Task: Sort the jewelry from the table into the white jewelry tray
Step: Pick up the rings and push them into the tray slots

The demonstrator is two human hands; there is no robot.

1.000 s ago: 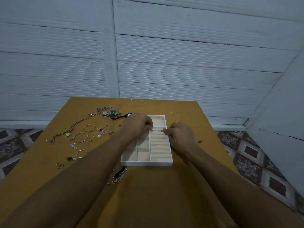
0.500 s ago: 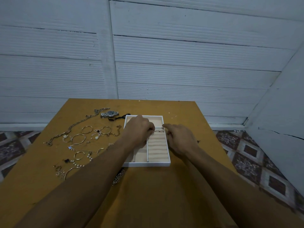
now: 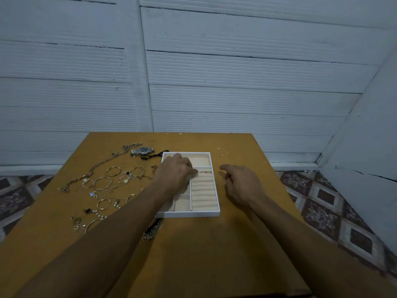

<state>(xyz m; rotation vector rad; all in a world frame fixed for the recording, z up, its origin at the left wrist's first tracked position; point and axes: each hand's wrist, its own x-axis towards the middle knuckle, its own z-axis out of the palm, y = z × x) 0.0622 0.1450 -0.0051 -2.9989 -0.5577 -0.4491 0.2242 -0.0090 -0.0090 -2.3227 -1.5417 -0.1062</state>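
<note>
The white jewelry tray [image 3: 189, 214] lies in the middle of the yellow table [image 3: 214, 254]. My left hand [image 3: 176, 175] hovers over its left compartments, fingers curled down, tips pinching a small ring [image 3: 196, 174] at the top ring roll. Two more rings [image 3: 205, 172] sit in that same slot. My right hand [image 3: 240, 183] is off the tray's right side, loosely curled and holding nothing. Left of the tray lie a watch [image 3: 142, 150], a long chain [image 3: 101, 166], several bangles [image 3: 103, 183] and small pearl pieces.
A dark chain bracelet [image 3: 152, 231] lies just in front of the tray, partly under my left forearm. A black cord [image 3: 154, 155] touches the tray's far left corner. The table's right edge drops to a patterned tiled floor [image 3: 322, 211]. A white panelled wall stands behind.
My right hand has let go at the ring rolls and drawn back to the right, off the tray. My left hand stays at the top ring slot.
</note>
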